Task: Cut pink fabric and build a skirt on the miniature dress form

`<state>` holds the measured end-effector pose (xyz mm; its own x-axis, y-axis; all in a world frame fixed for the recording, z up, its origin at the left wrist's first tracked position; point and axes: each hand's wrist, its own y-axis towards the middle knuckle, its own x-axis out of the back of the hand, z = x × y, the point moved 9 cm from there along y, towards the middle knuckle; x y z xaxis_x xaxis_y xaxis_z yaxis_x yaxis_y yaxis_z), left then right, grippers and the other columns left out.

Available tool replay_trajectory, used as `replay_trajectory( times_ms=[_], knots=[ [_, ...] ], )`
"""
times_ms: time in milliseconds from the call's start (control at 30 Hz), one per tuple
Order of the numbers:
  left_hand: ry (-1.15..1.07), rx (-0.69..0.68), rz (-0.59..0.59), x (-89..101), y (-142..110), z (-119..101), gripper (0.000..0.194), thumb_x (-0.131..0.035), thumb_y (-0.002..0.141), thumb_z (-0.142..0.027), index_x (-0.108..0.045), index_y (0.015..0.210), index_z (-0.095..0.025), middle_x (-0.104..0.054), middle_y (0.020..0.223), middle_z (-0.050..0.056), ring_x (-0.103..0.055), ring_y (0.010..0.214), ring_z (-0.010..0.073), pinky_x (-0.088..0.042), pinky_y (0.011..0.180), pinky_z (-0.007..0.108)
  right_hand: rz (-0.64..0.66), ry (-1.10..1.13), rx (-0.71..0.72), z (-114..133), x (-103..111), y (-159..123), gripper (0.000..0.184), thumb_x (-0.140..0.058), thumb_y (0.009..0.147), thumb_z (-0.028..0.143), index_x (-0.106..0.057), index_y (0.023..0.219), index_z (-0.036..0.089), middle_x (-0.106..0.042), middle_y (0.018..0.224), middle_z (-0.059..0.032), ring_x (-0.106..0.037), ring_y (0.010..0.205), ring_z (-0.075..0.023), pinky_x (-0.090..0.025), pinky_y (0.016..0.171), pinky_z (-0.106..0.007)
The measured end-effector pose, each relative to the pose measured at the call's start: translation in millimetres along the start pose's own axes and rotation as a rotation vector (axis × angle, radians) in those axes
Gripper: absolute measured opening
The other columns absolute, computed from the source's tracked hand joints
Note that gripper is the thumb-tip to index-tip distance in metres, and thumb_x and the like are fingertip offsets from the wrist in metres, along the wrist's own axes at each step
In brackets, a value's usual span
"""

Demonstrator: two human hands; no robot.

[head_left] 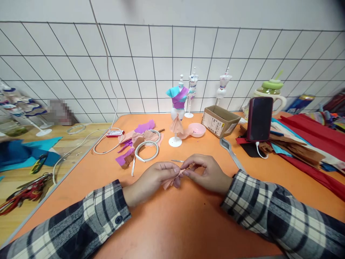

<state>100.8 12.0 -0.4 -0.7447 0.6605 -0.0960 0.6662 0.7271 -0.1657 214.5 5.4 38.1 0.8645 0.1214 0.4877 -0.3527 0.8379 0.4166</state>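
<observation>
My left hand (pixel 153 178) and my right hand (pixel 206 172) meet over the orange table (pixel 172 223). Both pinch a small gathered piece of peach fabric (pixel 172 180) between thumb and fingers. The fabric fans out below my left fingers. A thin metal tool (pixel 178 161), perhaps scissors or tweezers, lies just behind the hands. Further back stands a small mannequin (pixel 178 108) dressed in teal and purple, with a peach pleated skirt (pixel 176 126) on its stand.
Purple and pink fabric scraps (pixel 134 140) and white rings (pixel 147 151) lie at left centre. A pink bowl (pixel 196 130), a cardboard box (pixel 219 120) and a phone (pixel 260 118) on a stand sit at the back right. Red and brown cloth (pixel 309 154) covers the right side. White cable (pixel 107 144) trails left.
</observation>
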Motion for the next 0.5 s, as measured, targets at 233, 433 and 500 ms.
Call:
replay_trajectory(
  times_ms=[233,433,500],
  knots=[
    [0.256,-0.007,-0.168,18.2,1,-6,0.035,-0.064,0.083,-0.048,-0.071,0.09,-0.015,-0.071,0.082,0.005,-0.061,0.074,0.0172,-0.044,0.069,0.028,0.018,-0.12,-0.06,-8,4,4,0.005,-0.06,0.082,0.02,-0.063,0.08,0.017,-0.066,0.075,0.0001,-0.057,0.061,-0.0102,-0.046,0.059,-0.022],
    [0.391,-0.008,-0.279,38.0,6,-1,0.03,-0.071,0.076,-0.044,-0.071,0.081,-0.015,-0.071,0.08,0.005,-0.062,0.073,0.0182,-0.046,0.069,0.029,0.123,-0.023,-0.216,-34,5,7,0.009,-0.06,0.081,0.023,-0.064,0.078,0.016,-0.064,0.073,0.0005,-0.055,0.065,-0.011,-0.043,0.06,-0.022],
    [0.298,-0.035,-0.309,39.6,5,-2,0.03,-0.072,0.076,-0.044,-0.068,0.079,-0.015,-0.068,0.077,0.003,-0.061,0.073,0.0168,-0.047,0.071,0.029,0.213,0.087,-0.219,-35,-5,7,0.012,-0.062,0.081,0.026,-0.064,0.078,0.015,-0.064,0.074,-0.0004,-0.057,0.069,-0.0121,-0.045,0.064,-0.023]
  ],
)
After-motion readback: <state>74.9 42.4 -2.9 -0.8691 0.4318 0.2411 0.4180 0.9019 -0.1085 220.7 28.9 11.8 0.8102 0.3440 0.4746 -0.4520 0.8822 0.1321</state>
